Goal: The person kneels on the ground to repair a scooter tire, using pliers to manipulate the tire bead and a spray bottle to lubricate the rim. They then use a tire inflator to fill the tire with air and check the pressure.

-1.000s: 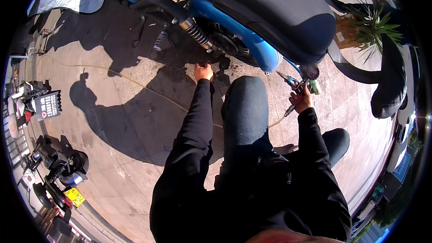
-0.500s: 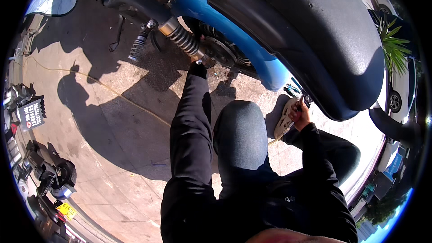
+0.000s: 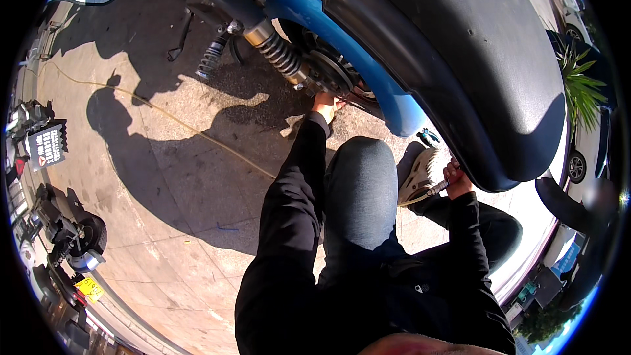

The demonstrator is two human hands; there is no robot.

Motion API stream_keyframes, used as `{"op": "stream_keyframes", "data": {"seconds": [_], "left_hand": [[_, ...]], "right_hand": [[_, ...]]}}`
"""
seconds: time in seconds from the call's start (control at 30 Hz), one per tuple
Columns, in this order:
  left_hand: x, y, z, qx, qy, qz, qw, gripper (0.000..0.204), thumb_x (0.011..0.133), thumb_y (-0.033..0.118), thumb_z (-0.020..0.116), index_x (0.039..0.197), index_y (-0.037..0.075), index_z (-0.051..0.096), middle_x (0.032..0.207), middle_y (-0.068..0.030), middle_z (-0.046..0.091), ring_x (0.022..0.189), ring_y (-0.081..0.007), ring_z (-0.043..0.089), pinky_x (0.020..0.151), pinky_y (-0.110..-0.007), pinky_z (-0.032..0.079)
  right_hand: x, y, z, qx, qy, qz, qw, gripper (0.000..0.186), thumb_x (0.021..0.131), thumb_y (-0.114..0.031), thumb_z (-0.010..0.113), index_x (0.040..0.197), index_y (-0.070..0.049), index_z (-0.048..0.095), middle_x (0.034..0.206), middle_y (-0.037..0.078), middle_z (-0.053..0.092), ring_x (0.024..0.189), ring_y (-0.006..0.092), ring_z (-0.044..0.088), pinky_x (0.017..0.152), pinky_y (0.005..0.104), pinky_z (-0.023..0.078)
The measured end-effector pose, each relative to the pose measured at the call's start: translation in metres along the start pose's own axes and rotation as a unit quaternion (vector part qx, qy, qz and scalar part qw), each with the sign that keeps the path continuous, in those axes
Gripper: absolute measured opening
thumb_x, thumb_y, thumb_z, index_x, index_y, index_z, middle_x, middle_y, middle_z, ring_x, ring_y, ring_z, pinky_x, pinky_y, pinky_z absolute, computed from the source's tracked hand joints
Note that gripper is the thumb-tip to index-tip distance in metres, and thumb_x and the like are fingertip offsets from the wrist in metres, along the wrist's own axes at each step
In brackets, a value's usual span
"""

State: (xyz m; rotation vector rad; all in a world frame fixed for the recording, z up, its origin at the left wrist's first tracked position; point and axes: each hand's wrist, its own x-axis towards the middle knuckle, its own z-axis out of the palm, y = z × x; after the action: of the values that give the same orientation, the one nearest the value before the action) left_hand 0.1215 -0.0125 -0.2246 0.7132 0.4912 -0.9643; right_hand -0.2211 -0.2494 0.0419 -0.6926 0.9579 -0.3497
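Note:
My left hand (image 3: 323, 105) reaches in beside the rear wheel, just below the foot of the gold-and-black coil-spring shock absorber (image 3: 282, 56). Its fingertips go in among the dark parts by the wheel, so their grip is hidden. Close to the wheel's hub is a round metal disc (image 3: 332, 69), under the scooter's blue fender (image 3: 348, 33). My right hand (image 3: 458, 181), closed, holds a red-handled air tool (image 3: 453, 183) with a metal fitting on a yellow hose (image 3: 417, 202). The tool's front end is hidden behind the black seat (image 3: 486, 59).
A second shock absorber (image 3: 211, 56) hangs loose at the left, near the kickstand (image 3: 181, 39). Teal-handled pliers (image 3: 428, 137) lie beyond my shoe (image 3: 420, 174). More yellow hose (image 3: 171, 115) crosses the paving. Parked scooters (image 3: 82, 243) line the far left; a white car (image 3: 582, 158) stands right.
My left hand has shifted right, from the shock's lower end toward the wheel. My right hand, with the air tool, has moved slightly down and right, partly behind the seat edge.

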Motion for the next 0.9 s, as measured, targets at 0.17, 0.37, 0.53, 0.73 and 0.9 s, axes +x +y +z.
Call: {"op": "stream_keyframes", "data": {"seconds": [0.17, 0.37, 0.53, 0.73, 0.9], "left_hand": [[-0.018, -0.007, -0.015, 0.080, 0.016, 0.018, 0.996, 0.050, 0.103, 0.044, 0.045, 0.135, 0.006, 0.053, 0.127, -0.0115, 0.065, 0.119, -0.0300, 0.061, 0.099, -0.046, 0.053], [-0.034, -0.034, -0.023, 0.113, 0.015, 0.001, 0.993, 0.049, 0.102, 0.043, 0.048, 0.133, 0.006, 0.055, 0.126, -0.0120, 0.066, 0.118, -0.0303, 0.062, 0.098, -0.046, 0.053], [-0.032, -0.029, -0.022, 0.113, 0.022, 0.016, 0.993, 0.049, 0.100, 0.043, 0.050, 0.132, 0.006, 0.056, 0.125, -0.0125, 0.066, 0.116, -0.0306, 0.063, 0.097, -0.046, 0.053], [-0.023, -0.020, -0.021, 0.106, 0.036, 0.039, 0.993, 0.049, 0.098, 0.042, 0.053, 0.130, 0.006, 0.058, 0.123, -0.0131, 0.067, 0.115, -0.0309, 0.064, 0.095, -0.046, 0.053], [-0.015, -0.015, -0.020, 0.100, 0.046, 0.059, 0.992, 0.048, 0.096, 0.041, 0.055, 0.129, 0.005, 0.059, 0.122, -0.0135, 0.068, 0.114, -0.0311, 0.064, 0.094, -0.046, 0.053]], "right_hand": [[-0.024, -0.007, 0.003, -0.002, -0.008, 0.011, 1.000, 0.020, 0.101, -0.032, 0.054, 0.098, -0.012, 0.052, 0.076, 0.000, 0.044, 0.056, 0.0113, 0.042, 0.058, 0.0290, 0.037], [-0.045, -0.006, -0.001, 0.020, -0.042, 0.021, 0.999, 0.027, 0.100, -0.036, 0.058, 0.091, -0.013, 0.048, 0.074, 0.000, 0.044, 0.054, 0.0124, 0.042, 0.057, 0.0312, 0.038], [-0.043, -0.003, -0.005, 0.023, -0.031, 0.026, 0.999, 0.026, 0.099, -0.035, 0.059, 0.092, -0.013, 0.049, 0.073, 0.000, 0.045, 0.053, 0.0127, 0.042, 0.057, 0.0317, 0.039], [-0.038, 0.000, -0.018, 0.022, -0.027, 0.027, 0.999, 0.024, 0.100, -0.034, 0.058, 0.092, -0.013, 0.049, 0.073, 0.000, 0.044, 0.052, 0.0128, 0.042, 0.056, 0.0319, 0.039], [-0.039, 0.003, -0.010, 0.007, 0.009, 0.033, 0.999, 0.025, 0.101, -0.036, 0.057, 0.090, -0.014, 0.050, 0.071, -0.001, 0.044, 0.051, 0.0123, 0.041, 0.056, 0.0315, 0.038]]}}
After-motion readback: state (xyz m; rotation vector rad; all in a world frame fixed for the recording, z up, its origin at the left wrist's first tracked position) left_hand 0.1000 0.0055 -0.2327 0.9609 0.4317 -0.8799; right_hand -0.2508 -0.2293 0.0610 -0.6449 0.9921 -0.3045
